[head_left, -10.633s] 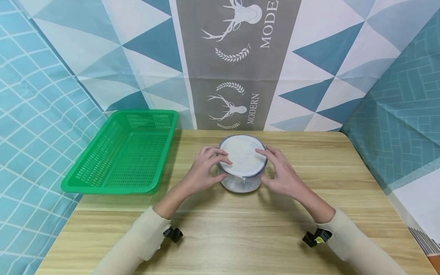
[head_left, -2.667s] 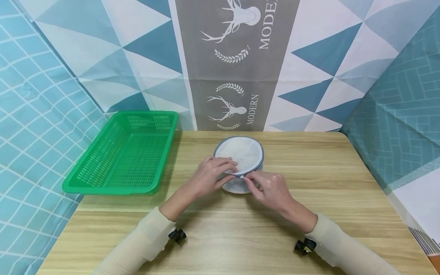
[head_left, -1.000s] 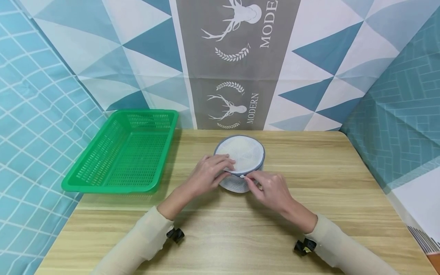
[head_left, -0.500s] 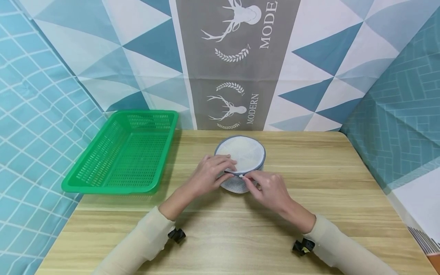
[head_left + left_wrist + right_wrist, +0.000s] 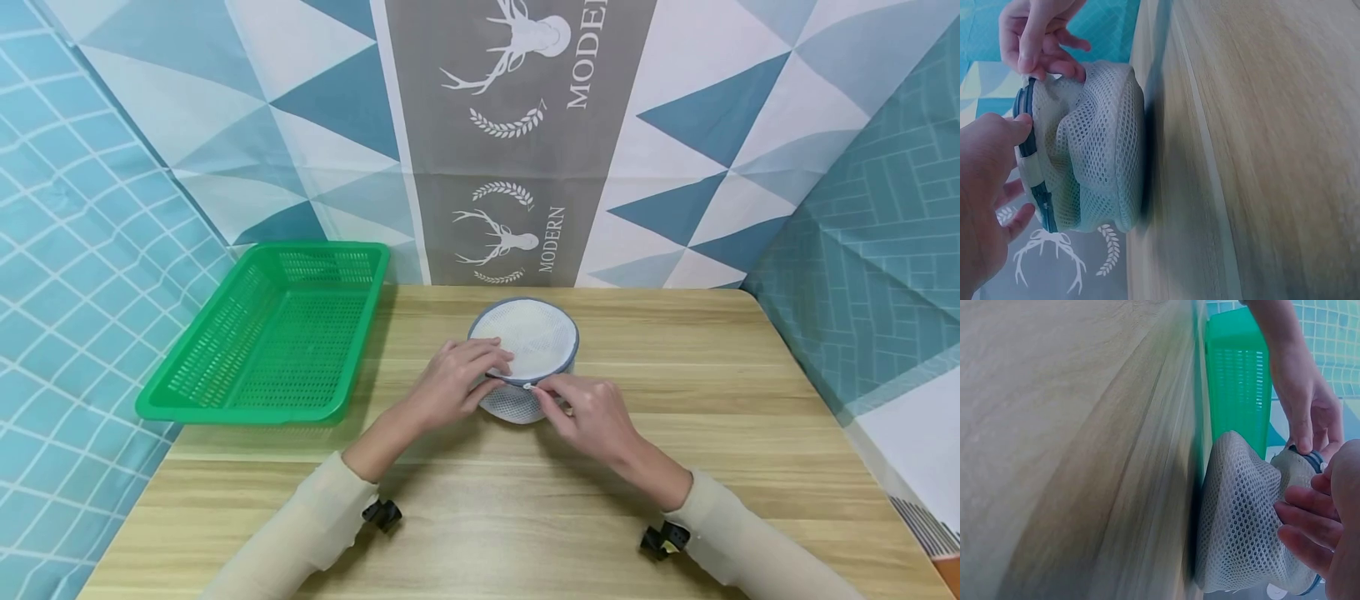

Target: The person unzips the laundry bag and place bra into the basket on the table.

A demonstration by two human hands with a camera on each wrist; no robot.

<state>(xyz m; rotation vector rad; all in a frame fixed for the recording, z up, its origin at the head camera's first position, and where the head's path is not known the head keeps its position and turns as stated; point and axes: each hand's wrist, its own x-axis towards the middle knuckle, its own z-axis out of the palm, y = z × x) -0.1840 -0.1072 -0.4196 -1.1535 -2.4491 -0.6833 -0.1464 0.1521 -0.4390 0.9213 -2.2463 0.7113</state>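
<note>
A round white mesh laundry bag (image 5: 534, 332) with a blue-grey zippered rim stands on the table, its netted top facing up. My left hand (image 5: 450, 382) pinches the near-left part of the rim, thumb below and fingers lying over the top. Just to the right, my right hand (image 5: 592, 412) pinches the rim at the small white zipper pull (image 5: 528, 386). In the left wrist view the mesh side (image 5: 1107, 137) looks soft and creased, and the dark zipper band (image 5: 1027, 147) runs along the rim. The right fingers (image 5: 1310, 515) lie against the mesh in the right wrist view.
A green plastic basket (image 5: 345, 367) with slotted walls stands to the left of the bag. Behind the wooden table (image 5: 495, 517) hangs a patterned cloth (image 5: 495, 150) with deer heads. Tiled-pattern cloths rise at both sides.
Earlier both hands were spread at the bag's two sides; they then came together at the front rim, the right at the zipper pull. Over the last second they have hardly moved.
</note>
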